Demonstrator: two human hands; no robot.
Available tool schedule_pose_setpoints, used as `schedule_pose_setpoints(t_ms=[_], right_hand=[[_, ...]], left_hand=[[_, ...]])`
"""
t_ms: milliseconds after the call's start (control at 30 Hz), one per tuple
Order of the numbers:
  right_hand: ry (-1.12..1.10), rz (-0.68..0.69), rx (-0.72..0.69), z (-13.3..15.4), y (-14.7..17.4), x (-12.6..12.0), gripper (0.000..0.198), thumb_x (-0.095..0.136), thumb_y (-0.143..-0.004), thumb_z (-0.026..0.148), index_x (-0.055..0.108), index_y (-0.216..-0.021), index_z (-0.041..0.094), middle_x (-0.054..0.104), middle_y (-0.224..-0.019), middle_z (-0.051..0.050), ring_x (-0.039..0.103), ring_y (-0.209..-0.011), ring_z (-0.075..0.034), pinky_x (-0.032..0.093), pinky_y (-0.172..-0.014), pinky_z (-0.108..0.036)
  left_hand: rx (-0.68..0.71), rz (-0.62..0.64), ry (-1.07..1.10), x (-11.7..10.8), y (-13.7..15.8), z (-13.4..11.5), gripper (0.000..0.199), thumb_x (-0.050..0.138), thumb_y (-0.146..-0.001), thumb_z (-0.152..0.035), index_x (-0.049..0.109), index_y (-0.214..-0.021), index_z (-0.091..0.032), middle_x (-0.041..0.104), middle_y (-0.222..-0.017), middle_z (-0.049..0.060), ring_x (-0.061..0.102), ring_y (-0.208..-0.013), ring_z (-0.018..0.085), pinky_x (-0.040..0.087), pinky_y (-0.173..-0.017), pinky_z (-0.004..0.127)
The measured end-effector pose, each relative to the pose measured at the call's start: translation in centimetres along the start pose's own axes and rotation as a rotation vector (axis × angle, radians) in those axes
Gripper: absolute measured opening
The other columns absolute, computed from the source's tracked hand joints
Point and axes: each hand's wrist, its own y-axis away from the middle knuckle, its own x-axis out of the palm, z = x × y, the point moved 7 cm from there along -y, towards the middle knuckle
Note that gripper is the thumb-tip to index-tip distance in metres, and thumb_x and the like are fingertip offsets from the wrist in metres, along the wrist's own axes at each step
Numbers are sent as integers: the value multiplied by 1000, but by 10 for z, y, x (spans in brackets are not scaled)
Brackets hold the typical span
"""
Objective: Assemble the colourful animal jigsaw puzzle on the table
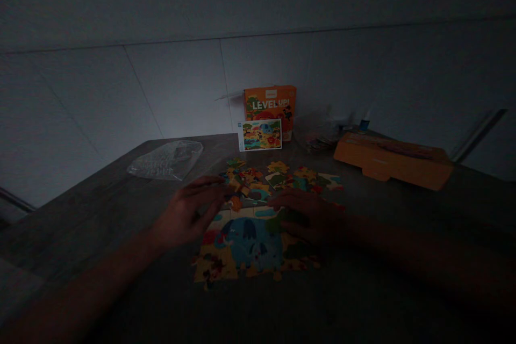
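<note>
A partly joined jigsaw puzzle with a blue elephant and a smaller one lies flat in front of me. Beyond its top edge is a spread of loose puzzle pieces. My left hand reaches in from the left, thumb and fingers drawn together at a puzzle piece that looks tilted; dim light blurs the contact. Over the puzzle's upper right part rests my right hand, fingers stretched toward the left and nothing visible in them. It hides some of the picture beneath.
A picture card leans against an orange box at the table's back. Crumpled clear plastic bag lies left. On the right are an orange open carton, a plastic bag with pieces and a small blue-labelled bottle.
</note>
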Motion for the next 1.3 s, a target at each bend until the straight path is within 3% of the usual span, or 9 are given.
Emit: schedule_pose_setpoints(t_ms=[67,133,267,433,633,800,900,1133,1300], right_hand=[[17,-3,-21,1,0,0,36,57,-99,25,57,-134,18,62,-126,-14,60,-117,-24,52,-99,-44],[30,-5,-54,3,-1,0,32,56,-99,23,59,-130,17,63,-121,-14,61,-114,-24,53,-96,-42],[38,-1,-93,7,-3,0,23,54,-98,19,65,-119,16,65,-112,-12,63,-102,-21,55,-89,-38],[55,22,-100,7,-5,1,20,52,-98,17,67,-111,14,66,-105,-12,63,-94,-20,54,-83,-35],[47,41,-92,5,-5,2,21,51,-98,17,67,-110,14,66,-104,-12,62,-94,-21,53,-82,-36],[42,28,-83,4,-5,2,20,51,-98,17,67,-110,15,66,-104,-12,62,-94,-20,53,-83,-36],[42,35,-82,3,-4,3,20,52,-98,17,67,-111,16,66,-106,-12,62,-95,-20,54,-83,-35],[31,33,-73,3,-4,3,21,50,-99,18,68,-111,15,65,-102,-11,62,-92,-20,53,-81,-35],[35,35,-71,2,-4,3,20,52,-100,19,68,-112,16,66,-103,-10,63,-93,-20,53,-81,-34]], left_hand=[[-248,-44,-83,-8,2,30,33,46,-98,-28,76,-109,-17,77,-112,10,73,-103,26,60,-91,38],[-457,2,-149,-8,7,55,37,46,-95,-34,78,-102,-17,78,-108,10,75,-92,27,60,-87,40],[-622,188,-136,10,15,79,38,49,-90,-36,78,-109,-22,79,-108,7,75,-93,29,59,-85,38],[-583,230,-228,16,17,82,40,47,-94,-41,79,-110,-23,79,-109,8,74,-100,31,57,-89,39],[-466,238,-291,20,16,83,40,47,-96,-40,78,-85,-19,78,-92,13,73,-91,29,53,-97,46],[-301,194,-178,38,13,76,49,51,-96,-47,67,-129,-14,64,-136,17,57,-129,33,47,-110,51],[-256,255,-59,51,11,72,51,54,-96,-50,63,-133,-15,57,-146,16,49,-139,34,43,-114,54],[-237,226,92,48,7,71,34,65,-92,-45,70,-112,-18,69,-126,13,60,-124,29,50,-107,46],[-346,209,133,47,9,76,39,71,-86,-42,69,-115,-18,68,-119,13,63,-114,30,52,-100,46]])
